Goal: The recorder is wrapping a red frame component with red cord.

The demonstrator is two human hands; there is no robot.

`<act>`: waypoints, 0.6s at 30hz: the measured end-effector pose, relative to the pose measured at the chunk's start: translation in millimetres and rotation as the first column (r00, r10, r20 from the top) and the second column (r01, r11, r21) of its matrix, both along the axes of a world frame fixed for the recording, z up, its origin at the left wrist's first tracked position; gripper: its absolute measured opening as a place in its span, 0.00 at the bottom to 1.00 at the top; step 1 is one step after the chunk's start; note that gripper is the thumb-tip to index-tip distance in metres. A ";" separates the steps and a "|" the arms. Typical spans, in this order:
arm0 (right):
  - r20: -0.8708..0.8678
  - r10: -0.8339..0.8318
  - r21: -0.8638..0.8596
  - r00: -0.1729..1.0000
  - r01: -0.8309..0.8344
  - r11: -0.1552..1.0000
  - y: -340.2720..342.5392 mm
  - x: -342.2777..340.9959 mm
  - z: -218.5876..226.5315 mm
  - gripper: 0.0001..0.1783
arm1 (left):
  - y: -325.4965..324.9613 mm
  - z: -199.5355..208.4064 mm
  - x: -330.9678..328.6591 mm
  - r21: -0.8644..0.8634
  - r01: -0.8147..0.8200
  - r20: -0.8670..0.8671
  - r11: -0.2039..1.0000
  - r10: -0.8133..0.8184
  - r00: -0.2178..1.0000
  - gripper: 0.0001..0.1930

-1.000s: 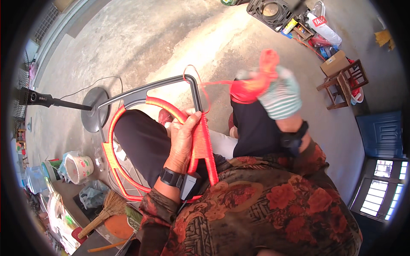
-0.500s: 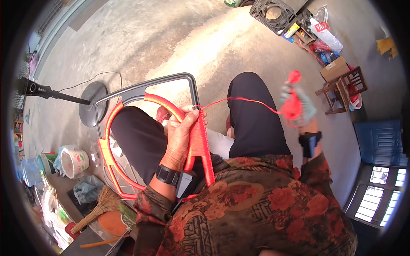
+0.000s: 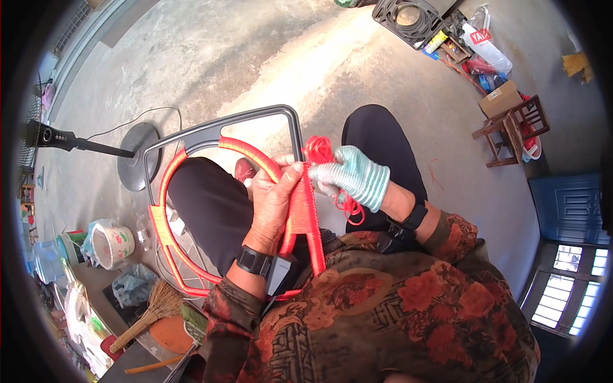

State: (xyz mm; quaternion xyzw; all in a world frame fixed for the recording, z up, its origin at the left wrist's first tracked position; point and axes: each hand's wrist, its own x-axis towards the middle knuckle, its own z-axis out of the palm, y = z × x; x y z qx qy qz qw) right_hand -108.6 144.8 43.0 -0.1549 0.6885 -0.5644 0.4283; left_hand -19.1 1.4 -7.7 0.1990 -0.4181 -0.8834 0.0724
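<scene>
On my lap rests a dark metal frame (image 3: 252, 115) with rounded corners and an inner ring (image 3: 249, 153). Red cord is wound tightly round the ring and part of the frame's right side. My bare left hand (image 3: 271, 198) is closed on that right side, its thumb pressed on the red wrapping (image 3: 302, 214). Close beside it is my right hand (image 3: 364, 180), in a striped white-green glove, closed round a bundle of red cord (image 3: 318, 150). Loops of the cord hang below the glove. The right fingertips are partly hidden behind the bundle and the frame.
A fan with a round black base (image 3: 139, 150) stands at the left. Nearer are a white bucket (image 3: 113, 244) and a straw broom (image 3: 150, 313). At the far right are a coil of hose (image 3: 408, 22), a cardboard box (image 3: 500, 99) and a wooden stool (image 3: 507, 137).
My right hand has come in from the far right to the frame, bringing the cord bundle. The cord stretched between the hands is now slack. My left hand keeps its hold.
</scene>
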 end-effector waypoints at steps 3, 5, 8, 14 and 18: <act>-0.119 -0.154 0.107 0.981 0.167 0.980 12.1 -18.5 -13.7 0.17 | -2.8 3.2 -1.0 0.047 0.020 0.090 0.999 -0.024 0.996 0.08; 0.117 -0.281 -0.068 0.953 0.289 0.955 33.0 -36.7 -20.6 0.20 | -3.7 5.3 -1.1 0.142 0.014 0.113 0.990 -0.030 0.993 0.07; 0.280 -0.069 -0.046 0.958 0.085 0.995 48.9 -29.0 7.4 0.26 | -4.3 5.9 -0.4 0.117 -0.001 0.150 0.993 -0.016 0.989 0.08; -0.314 0.574 0.417 0.756 -0.433 0.799 14.5 3.5 -44.0 0.21 | -1.9 3.5 -3.1 0.027 -0.097 0.126 0.995 0.093 0.988 0.17; 0.529 -0.231 -0.001 0.816 0.273 0.962 -24.8 -11.6 -59.0 0.25 | 2.7 16.7 -4.1 0.055 -0.080 0.164 0.995 0.070 0.984 0.20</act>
